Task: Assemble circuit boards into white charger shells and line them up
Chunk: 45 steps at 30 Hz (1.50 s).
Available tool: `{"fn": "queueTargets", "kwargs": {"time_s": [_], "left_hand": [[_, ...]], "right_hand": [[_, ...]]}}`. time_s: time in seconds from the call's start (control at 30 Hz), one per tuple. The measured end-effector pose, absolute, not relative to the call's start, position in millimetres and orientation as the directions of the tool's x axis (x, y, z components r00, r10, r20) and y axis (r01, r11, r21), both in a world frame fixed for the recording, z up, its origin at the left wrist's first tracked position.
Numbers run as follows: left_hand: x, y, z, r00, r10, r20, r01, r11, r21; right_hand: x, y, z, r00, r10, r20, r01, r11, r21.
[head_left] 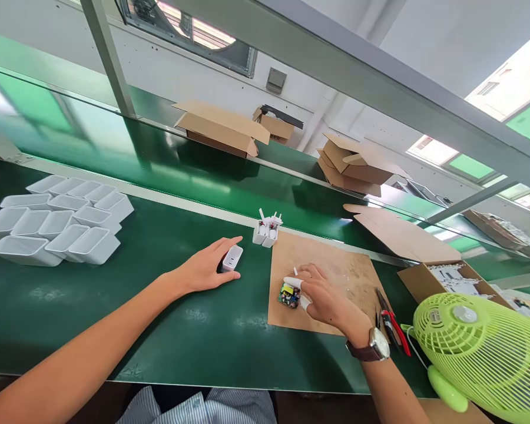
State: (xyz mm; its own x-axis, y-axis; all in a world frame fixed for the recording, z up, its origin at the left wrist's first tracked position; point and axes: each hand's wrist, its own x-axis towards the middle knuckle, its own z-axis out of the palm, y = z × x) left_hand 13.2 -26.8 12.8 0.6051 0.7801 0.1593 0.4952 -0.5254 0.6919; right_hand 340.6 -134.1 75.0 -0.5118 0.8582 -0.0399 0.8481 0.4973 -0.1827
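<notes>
My left hand curls around a white plastic charger housing that stands on the green bench, its slotted end facing up. Over the brown board, my right hand wears white covers on its thumb and index finger. Those two fingers close on the edge of a small circuit board with a yellow part on it. Just above the index finger a small white piece shows. Between my hands, farther back, stand white housings with thin white parts sticking out.
Several open white housings are grouped at the left. Red-handled pliers lie on the right edge of the brown board. A green fan and an open carton with white parts stand at the right. A metal beam crosses overhead.
</notes>
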Motion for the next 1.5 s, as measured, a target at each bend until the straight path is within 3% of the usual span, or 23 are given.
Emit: {"fn": "queueTargets", "kwargs": {"time_s": [0.23,0.6,0.87,1.03,1.2,1.33,1.5], "left_hand": [[13,-28,14,0.618,0.774,0.140,0.500,-0.524,0.689],[10,-30,17,0.619,0.773,0.140,0.480,-0.513,0.712],[6,-28,11,0.606,0.777,0.170,0.446,-0.509,0.736],[1,-28,15,0.605,0.778,0.169,0.434,-0.499,0.750],[2,-29,14,0.610,0.779,0.143,0.465,-0.498,0.732],[4,-29,7,0.578,0.808,0.114,0.499,-0.461,0.734],[10,-31,5,0.566,0.758,0.325,0.435,-0.609,0.663]], "right_hand": [[305,-119,69,-0.434,0.897,0.087,0.834,0.436,-0.338],[286,-125,45,-0.427,0.903,0.053,0.853,0.422,-0.307],[269,-101,31,-0.464,0.852,0.243,0.732,0.523,-0.435],[275,-87,14,-0.471,0.840,0.269,0.733,0.543,-0.411],[273,-94,13,-0.411,0.863,0.293,0.731,0.505,-0.459],[266,-97,23,-0.333,0.825,0.458,0.705,0.540,-0.460],[257,-106,32,-0.240,0.711,0.660,0.708,0.594,-0.382]]}}
